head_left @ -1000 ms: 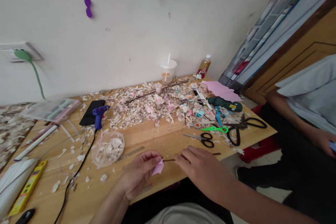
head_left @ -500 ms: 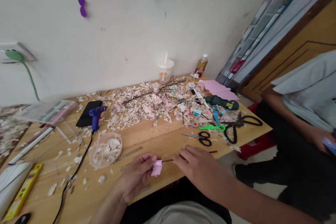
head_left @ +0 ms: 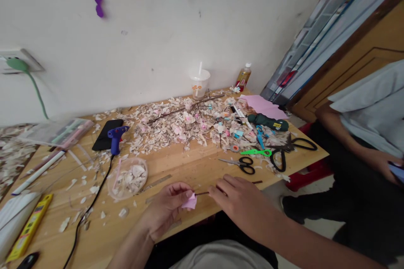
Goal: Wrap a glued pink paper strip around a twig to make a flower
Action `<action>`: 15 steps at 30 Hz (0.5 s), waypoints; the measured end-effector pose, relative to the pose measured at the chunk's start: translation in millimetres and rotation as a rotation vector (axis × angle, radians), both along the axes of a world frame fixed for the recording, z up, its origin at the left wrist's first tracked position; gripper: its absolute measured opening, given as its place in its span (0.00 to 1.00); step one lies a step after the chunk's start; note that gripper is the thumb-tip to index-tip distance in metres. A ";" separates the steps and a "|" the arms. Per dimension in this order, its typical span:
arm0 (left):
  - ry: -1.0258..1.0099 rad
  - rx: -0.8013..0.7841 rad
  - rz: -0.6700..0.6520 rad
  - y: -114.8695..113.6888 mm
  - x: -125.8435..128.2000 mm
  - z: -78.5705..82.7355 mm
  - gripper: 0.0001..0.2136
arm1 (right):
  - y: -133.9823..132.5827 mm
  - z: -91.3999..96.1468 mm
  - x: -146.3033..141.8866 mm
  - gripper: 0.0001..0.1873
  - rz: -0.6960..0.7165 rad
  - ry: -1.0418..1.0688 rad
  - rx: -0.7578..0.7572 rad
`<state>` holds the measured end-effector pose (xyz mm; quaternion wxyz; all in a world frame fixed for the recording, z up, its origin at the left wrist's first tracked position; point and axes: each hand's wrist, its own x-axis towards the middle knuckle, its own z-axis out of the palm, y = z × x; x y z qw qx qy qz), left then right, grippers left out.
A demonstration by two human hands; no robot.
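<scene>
My left hand (head_left: 172,206) pinches a small piece of pink paper (head_left: 190,202) between thumb and fingers, close to the table's front edge. The paper sits at the left end of a thin brown stick (head_left: 202,193). Around that stick's right part my right hand (head_left: 233,197) is closed; a brown tip shows beyond the knuckles. A pair of scissors (head_left: 243,164) with black handles lies just past my right hand. Left of my left hand is a round plastic dish (head_left: 128,178) of pale shavings.
Pale shavings (head_left: 167,130) heap along the wall with a twig in them. A blue glue gun (head_left: 116,138), its cord trailing forward, rests by a black phone (head_left: 102,136). Green scissors (head_left: 257,152), a plastic cup (head_left: 200,84) and a bottle (head_left: 243,77) stand or lie right. Another person (head_left: 375,109) sits at right.
The pink paper has turned slightly at the stick's end, its loose part now angled differently beneath my left thumb. My right hand has hardly moved.
</scene>
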<state>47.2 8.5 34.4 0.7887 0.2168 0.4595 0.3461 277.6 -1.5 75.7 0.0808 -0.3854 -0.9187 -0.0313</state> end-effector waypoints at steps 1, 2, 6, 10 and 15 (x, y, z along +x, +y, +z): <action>0.000 0.003 0.001 -0.1 -0.2 -0.1 0.16 | 0.1 -0.2 -0.2 0.16 0.001 0.002 0.005; -0.001 0.006 0.004 -0.3 -0.4 -0.1 0.16 | 0.3 -0.3 -0.4 0.17 0.000 0.002 0.011; -0.015 0.021 -0.013 -0.5 0.4 0.3 0.16 | 1.1 0.1 -1.5 0.16 0.000 -0.004 0.012; -0.028 0.028 -0.039 -0.7 0.9 0.7 0.16 | 1.3 2.6 -2.2 0.16 0.000 -0.012 0.008; -0.021 0.016 -0.006 -0.4 0.6 4.0 0.18 | 0.7 4.6 -3.5 0.18 0.012 0.004 0.036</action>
